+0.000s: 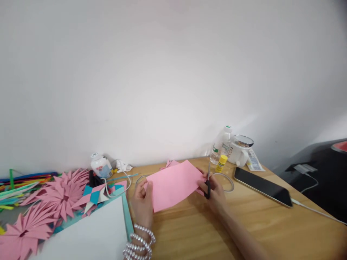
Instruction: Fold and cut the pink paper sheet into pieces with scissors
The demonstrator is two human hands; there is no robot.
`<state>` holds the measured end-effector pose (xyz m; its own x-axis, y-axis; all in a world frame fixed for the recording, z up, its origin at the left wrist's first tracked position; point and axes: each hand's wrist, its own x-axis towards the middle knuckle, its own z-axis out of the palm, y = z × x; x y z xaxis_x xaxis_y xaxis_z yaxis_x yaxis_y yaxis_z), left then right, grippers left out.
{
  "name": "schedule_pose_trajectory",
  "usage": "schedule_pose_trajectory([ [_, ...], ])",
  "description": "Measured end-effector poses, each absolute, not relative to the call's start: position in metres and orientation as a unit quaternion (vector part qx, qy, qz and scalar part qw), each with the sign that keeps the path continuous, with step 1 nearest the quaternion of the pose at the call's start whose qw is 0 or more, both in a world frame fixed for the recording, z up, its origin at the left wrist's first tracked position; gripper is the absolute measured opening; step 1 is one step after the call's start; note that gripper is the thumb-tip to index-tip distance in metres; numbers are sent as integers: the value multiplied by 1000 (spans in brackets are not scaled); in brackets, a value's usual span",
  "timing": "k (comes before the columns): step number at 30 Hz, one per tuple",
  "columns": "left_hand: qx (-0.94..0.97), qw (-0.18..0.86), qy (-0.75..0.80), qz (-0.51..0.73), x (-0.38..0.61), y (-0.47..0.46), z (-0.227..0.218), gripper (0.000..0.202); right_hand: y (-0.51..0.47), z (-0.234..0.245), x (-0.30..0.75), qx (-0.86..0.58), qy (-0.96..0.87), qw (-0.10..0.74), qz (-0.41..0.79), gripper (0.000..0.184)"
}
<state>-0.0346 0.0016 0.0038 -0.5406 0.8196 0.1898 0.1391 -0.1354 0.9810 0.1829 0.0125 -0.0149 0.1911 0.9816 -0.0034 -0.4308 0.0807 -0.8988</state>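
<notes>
A sheet of pink paper is held up above the wooden table, tilted. My left hand, with several strands of pearl beads at the wrist, pinches its left edge between thumb and fingers. At the right edge, my right hand grips the sheet and also holds a pair of scissors with black handles, blades pointing up. Another pink paper piece lies behind the sheet, partly hidden by it. A yellow glue stick stands just beyond my right hand.
Folded pink paper flowers, pipe cleaners and a white board fill the left. A white bottle is near the wall. At right are a plastic bottle, a white mug and a phone on a cable.
</notes>
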Motion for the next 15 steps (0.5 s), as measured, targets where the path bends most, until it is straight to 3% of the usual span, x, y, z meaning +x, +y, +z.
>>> schedule_pose_trajectory([
  [6,504,62,604,614,-32,0,5,24,18,-27,180,-446,-316,683,484,34],
  [11,529,198,635,528,-32,-1,2,47,17,-26,180,-451,-305,683,487,42],
  [15,589,258,640,421,-32,-3,3,33,14,-18,182,-455,-304,682,485,59],
])
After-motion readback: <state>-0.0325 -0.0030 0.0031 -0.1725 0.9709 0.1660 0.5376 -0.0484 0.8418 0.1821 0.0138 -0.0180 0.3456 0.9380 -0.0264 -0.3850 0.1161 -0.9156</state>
